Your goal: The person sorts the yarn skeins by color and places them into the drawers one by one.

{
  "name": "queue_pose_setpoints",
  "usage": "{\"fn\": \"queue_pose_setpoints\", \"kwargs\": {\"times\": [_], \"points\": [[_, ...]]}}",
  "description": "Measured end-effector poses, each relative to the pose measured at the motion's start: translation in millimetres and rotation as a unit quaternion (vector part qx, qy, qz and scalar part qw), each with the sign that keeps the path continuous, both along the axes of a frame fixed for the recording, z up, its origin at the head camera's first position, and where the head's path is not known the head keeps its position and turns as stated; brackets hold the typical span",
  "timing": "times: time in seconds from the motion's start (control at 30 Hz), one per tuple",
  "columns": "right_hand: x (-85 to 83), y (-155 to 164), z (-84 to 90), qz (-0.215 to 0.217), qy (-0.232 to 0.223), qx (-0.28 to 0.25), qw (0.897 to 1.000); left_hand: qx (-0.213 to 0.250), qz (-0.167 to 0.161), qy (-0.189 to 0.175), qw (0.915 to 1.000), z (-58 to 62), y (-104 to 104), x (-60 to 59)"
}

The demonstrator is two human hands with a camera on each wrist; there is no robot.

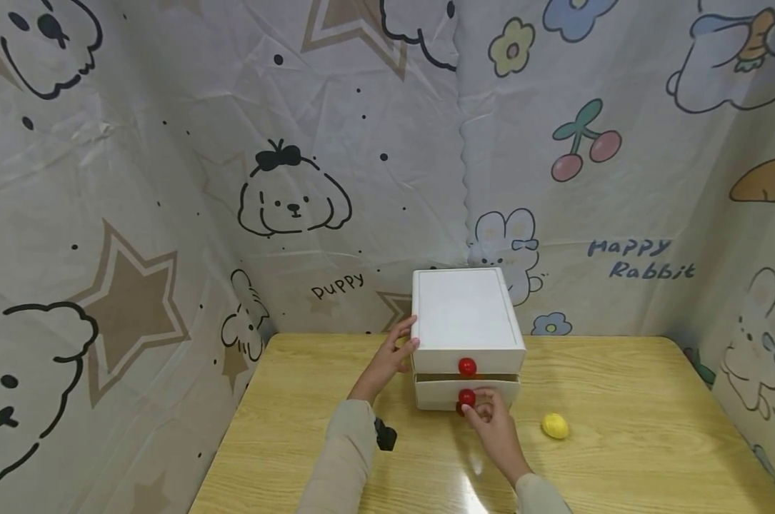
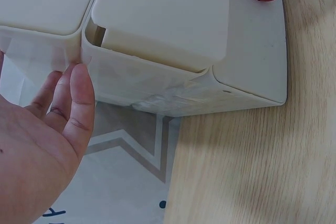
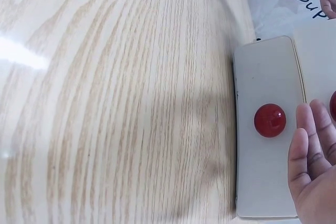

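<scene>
From the head view, at frame centre, my left hand (image 1: 390, 360) rests flat against the left side of the white plastic two-drawer box (image 1: 466, 335) on the wooden bench (image 1: 618, 442); my right hand (image 1: 493, 421) pinches the lower drawer's round red knob (image 1: 467, 397). A small yellow egg-shaped thing (image 1: 555, 426) lies to the right. In the left wrist view, my straight fingers (image 2: 79, 103) touch the box (image 2: 184, 51). In the right wrist view, my fingers (image 3: 310, 145) sit beside the knob (image 3: 270, 120).

White drawer box (image 1: 467, 318) standing at upper centre of the table (image 1: 651, 435), backed close against the printed curtain (image 1: 168, 214). Bare wood open across lower left and far right of frame. Small yellow object (image 1: 555, 426) lying right of the box, apart from it. Left hand (image 1: 392, 357) occupying the box's left flank; right hand (image 1: 490, 417) blocking the lower drawer front (image 1: 445, 392).
</scene>
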State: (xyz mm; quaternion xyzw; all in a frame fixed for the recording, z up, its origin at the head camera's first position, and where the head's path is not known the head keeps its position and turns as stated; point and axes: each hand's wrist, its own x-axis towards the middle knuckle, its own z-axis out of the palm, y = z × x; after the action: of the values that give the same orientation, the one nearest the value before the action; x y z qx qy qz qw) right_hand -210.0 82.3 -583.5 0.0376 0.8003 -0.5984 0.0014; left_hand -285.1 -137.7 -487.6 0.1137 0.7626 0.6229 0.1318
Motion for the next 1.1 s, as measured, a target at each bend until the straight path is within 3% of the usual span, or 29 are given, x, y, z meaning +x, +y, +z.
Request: {"fn": "queue_pose_setpoints", "kwargs": {"times": [0.2,0.43,0.73,1.1], "points": [[-4.4,0,-1.2,-0.005,0.001,-0.006,1.000,-0.008,0.007,0.010,0.9999,-23.1,0,-11.6],[-10.7,-2,0.3,0.000,0.014,-0.021,1.000,-0.014,0.017,0.011,0.9997,-21.1,-2,-10.3],[-15.2,-1,3.2,0.006,-0.011,-0.011,1.000,-0.017,0.016,0.013,0.9996,-22.5,-1,-9.7],[-17.2,0,3.9,0.005,-0.020,-0.023,1.000,-0.008,0.003,-0.004,1.0000,-12.0,-1,-10.1]]}}
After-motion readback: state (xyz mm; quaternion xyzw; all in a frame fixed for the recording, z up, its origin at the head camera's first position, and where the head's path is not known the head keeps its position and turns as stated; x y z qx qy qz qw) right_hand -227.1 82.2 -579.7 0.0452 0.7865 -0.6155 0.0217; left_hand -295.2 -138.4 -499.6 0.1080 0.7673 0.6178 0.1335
